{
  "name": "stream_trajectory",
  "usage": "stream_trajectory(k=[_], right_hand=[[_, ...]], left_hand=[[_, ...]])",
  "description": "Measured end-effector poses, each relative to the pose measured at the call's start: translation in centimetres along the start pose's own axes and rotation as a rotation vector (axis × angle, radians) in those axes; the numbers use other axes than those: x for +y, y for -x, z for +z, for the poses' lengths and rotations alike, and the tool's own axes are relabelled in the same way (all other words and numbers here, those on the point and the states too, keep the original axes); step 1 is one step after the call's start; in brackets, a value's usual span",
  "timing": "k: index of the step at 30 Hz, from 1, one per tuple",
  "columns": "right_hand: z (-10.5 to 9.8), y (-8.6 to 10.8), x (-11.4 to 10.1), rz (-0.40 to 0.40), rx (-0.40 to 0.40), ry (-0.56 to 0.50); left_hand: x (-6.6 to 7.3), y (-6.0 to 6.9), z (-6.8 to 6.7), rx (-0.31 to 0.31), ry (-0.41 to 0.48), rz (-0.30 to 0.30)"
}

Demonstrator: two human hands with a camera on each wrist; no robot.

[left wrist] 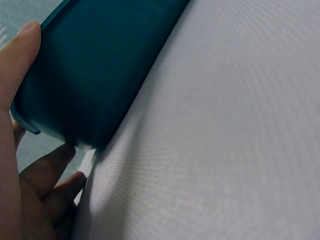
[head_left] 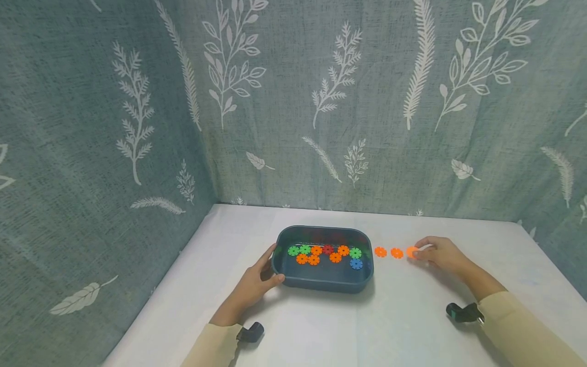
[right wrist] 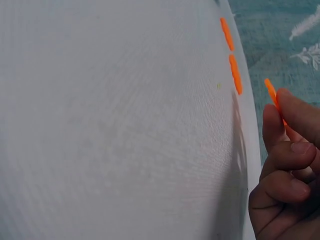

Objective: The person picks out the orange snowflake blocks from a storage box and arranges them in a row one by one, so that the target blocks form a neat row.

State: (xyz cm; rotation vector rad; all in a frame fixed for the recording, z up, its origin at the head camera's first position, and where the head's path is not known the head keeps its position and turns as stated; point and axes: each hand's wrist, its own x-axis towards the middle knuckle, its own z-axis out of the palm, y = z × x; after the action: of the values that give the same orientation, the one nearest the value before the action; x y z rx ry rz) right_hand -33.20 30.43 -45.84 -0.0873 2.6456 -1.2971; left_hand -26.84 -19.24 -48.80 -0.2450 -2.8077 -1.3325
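Observation:
A dark teal tray (head_left: 321, 284) holds several flower-shaped discs: green, orange, one red (head_left: 327, 249) and one blue (head_left: 356, 263). My left hand (head_left: 254, 285) grips the tray's left end; in the left wrist view the thumb of the left hand (left wrist: 37, 150) lies against the tray's side (left wrist: 95, 65), with fingers at its end. To the right of the tray, two orange discs (head_left: 380, 252) (head_left: 396, 253) lie in a row on the table. My right hand (head_left: 442, 255) pinches another orange disc (head_left: 411, 252); the right wrist view shows this disc (right wrist: 270, 91) between thumb and finger of the right hand (right wrist: 290, 165), raised off the surface.
The white table (head_left: 399, 326) runs back to a green leaf-patterned curtain (head_left: 284, 102), which also stands along the left and right sides. A black wrist device (head_left: 251, 333) sits at the left sleeve, another (head_left: 462, 312) at the right sleeve.

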Motion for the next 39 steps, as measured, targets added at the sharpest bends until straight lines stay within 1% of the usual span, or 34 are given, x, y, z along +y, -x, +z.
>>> stream_trajectory(k=[7, 15, 21, 24, 30, 34, 39], right_hand=[[0.05, -0.16, -0.11, 0.007, 0.008, 0.051], [0.19, -0.66, 0.19, 0.002, 0.024, 0.145], [0.31, -0.59, 0.31, 0.012, 0.038, 0.187], [0.25, -0.59, 0.26, -0.010, 0.038, 0.221], [0.48, -0.39, -0.12, -0.029, 0.029, 0.313], [0.57, -0.33, -0.16, -0.051, 0.030, 0.328], [0.64, -0.27, -0.16, -0.050, 0.034, 0.332]], left_hand=[[0.08, 0.19, -0.20, 0.003, -0.003, -0.001], [-0.47, 0.22, 0.12, 0.003, -0.007, -0.005], [-0.25, 0.10, 0.05, 0.001, -0.004, -0.002], [-0.18, -0.05, -0.01, 0.002, -0.001, -0.001], [-0.24, -0.10, -0.04, -0.003, 0.007, 0.004], [-0.24, -0.11, -0.07, -0.004, 0.008, 0.010], [-0.07, 0.02, -0.14, -0.004, 0.010, 0.006]])
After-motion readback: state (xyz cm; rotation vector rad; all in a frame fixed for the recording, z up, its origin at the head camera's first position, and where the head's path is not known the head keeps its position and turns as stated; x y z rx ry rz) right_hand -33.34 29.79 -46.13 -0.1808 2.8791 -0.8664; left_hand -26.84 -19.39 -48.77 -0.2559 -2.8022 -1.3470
